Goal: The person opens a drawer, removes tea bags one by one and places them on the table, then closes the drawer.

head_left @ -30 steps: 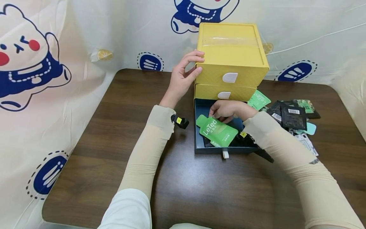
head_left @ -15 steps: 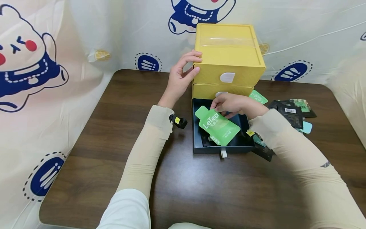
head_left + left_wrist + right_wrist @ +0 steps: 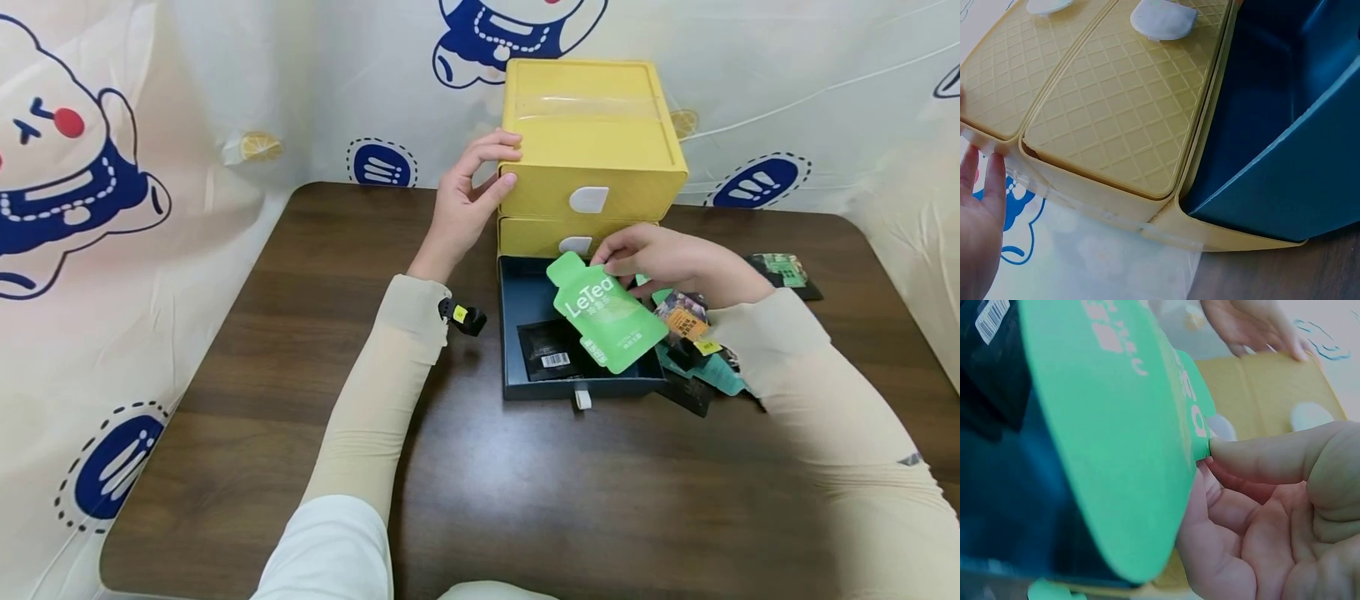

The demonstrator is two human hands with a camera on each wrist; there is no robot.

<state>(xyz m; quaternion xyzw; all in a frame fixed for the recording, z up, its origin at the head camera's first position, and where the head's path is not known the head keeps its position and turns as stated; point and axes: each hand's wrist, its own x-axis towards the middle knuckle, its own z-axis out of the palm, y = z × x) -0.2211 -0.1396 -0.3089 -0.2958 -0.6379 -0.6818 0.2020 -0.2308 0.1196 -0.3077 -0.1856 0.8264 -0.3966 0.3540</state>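
Observation:
Between thumb and fingertips, my right hand pinches a green LeTea sachet by its upper edge. The sachet hangs tilted over the right part of a pulled-out blue drawer; it fills much of the right wrist view. A black sachet with a barcode label lies in the drawer. My left hand rests against the upper left side of the yellow drawer box, its thumb at the front edge. In the left wrist view, the fingers lie nearly straight against the box's side.
Several sachets, black, teal and patterned, lie on the table right of the drawer, partly under my right forearm. Another black and green sachet lies farther back. A printed white curtain hangs behind the brown table.
My right hand has lifted the green sachet and moved it right, uncovering the black sachet in the drawer. My left hand stays on the box; the head view has shifted slightly.

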